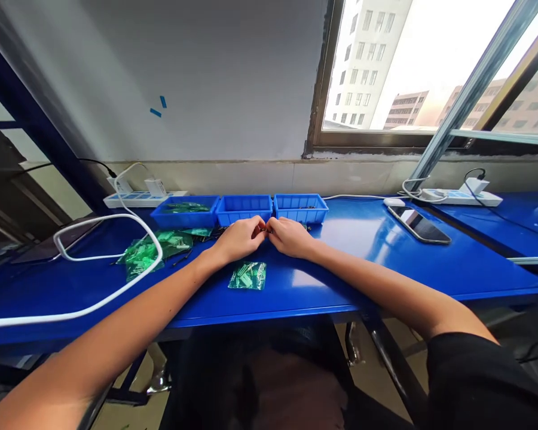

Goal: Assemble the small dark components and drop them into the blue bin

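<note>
My left hand (241, 240) and my right hand (290, 237) meet over the blue table, just in front of the bins. Fingertips of both are pinched together around something small and dark, too tiny and covered to name. Nearer to me, below the left hand, lies a small clear bag (248, 276) with green and pale pieces in it. Left of that hand is a pile of green plastic bags (159, 245), with small dark parts by it. Behind my hands stand a blue bin (244, 206) in the middle and another blue bin (301, 206) with a few dark bits inside.
A left blue bin (186, 208) holds green bags. A thick white cable (116, 295) loops over the table's left side. Power strips (459, 196) lie along the back. At right rest a phone (419, 224) and a small white case (393, 202).
</note>
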Available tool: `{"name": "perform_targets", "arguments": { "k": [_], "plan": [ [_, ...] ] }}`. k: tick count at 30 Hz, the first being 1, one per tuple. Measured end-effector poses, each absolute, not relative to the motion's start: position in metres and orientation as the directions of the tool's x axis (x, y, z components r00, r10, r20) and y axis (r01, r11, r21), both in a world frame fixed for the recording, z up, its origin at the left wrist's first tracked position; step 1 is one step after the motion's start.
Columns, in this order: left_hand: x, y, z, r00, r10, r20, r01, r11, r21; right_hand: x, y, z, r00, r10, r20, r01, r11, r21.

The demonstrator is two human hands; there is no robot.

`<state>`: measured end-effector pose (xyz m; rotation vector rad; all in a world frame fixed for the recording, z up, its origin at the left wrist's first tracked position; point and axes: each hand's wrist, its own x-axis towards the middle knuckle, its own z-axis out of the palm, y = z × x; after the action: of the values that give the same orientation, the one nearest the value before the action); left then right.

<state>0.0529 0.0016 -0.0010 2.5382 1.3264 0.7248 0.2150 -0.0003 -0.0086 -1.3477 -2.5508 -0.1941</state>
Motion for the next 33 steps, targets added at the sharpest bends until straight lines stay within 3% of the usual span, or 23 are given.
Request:
{"name": "perform_targets", "arguments": {
  "k": [33],
  "plan": [
    [0.0527,-0.0028,0.0014,0.448,0.843,0.298,0.767,-0.533,0.358,0.2156,-0.0019,-0.0088,-0.545,0.784,0.297,0.82,0.572,-0.004]
  ]
}}
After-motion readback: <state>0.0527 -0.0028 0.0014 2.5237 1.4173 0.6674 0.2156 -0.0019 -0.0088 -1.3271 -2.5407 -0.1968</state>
